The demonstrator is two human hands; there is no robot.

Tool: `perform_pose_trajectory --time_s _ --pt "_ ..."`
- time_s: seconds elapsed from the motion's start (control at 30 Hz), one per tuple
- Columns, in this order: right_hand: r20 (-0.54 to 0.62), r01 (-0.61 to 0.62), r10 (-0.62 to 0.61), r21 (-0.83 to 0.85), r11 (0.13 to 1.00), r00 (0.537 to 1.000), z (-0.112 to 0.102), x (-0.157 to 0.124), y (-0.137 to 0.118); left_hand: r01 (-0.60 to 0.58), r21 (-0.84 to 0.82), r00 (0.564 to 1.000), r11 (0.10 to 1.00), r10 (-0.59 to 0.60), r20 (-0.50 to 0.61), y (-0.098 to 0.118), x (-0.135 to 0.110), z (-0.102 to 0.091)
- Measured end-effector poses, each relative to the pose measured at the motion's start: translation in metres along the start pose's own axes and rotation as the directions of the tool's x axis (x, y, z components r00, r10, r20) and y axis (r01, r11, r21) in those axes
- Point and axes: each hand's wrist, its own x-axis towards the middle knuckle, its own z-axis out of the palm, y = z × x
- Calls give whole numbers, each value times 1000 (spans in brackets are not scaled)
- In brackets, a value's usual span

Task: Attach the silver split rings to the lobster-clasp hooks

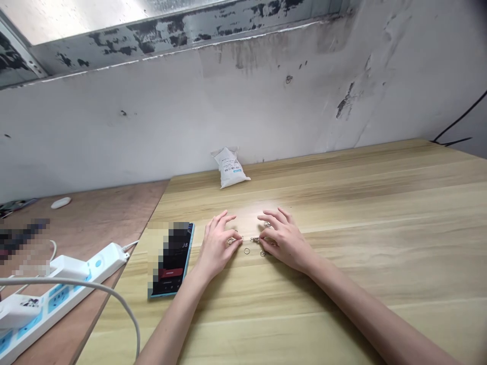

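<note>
1. Left hand (pixel 218 246) on the bench (pixel 361 218), touching a small metal ring (pixel 231 241); grip unclear.
2. Right hand (pixel 284 241) apart, touching a metal clasp (pixel 255 239); grip unclear.
3. Loose rings (pixel 247 250) between both hands.
4. Phone (pixel 171 258) beside the left hand.

White plaster wall (pixel 152 121) across back, scuffed, stained, black gouges right of centre. Metal window frame (pixel 114 48) above, black paint peeling in patches. Bright frosted window glass (pixel 76 17) at top left, daylight coming through. Pale wood-grain table (pixel 361 213) butted against wall, soft glare mid-surface. Lower brown plywood table (pixel 95 223) alongside at left. Black cable (pixel 456 119) running down wall at right corner.
</note>
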Motion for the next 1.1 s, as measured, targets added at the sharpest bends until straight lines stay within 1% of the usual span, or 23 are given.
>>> perform_pose_trajectory --time_s 0.13,0.23,0.47,0.6,0.87,0.97,1.1 --pt "-58 -13 13 7 1000 998 -2 1 -3 -40 -5 995 999 39 -90 4 1 -2" --pt "-76 -21 23 26 999 997 -1 0 -4 -74 -28 987 997 69 -143 7 1 -4" --pt "-117 -18 24 51 999 993 0 0 -2 -98 -21 983 995 94 -160 9 3 -4" --pt "-107 -20 28 81 997 994 1 -1 -1 -116 -14 982 993 112 -150 8 3 -3" --pt "-95 -20 30 98 995 995 2 -1 1 -124 -31 979 992 117 -168 11 3 -3" --pt "-112 -27 41 128 991 993 4 -1 2 -132 -35 978 991 124 -169 12 4 -3" --pt "-97 -46 63 169 985 993 5 -2 4 -140 -29 973 990 132 -190 12 4 -1"
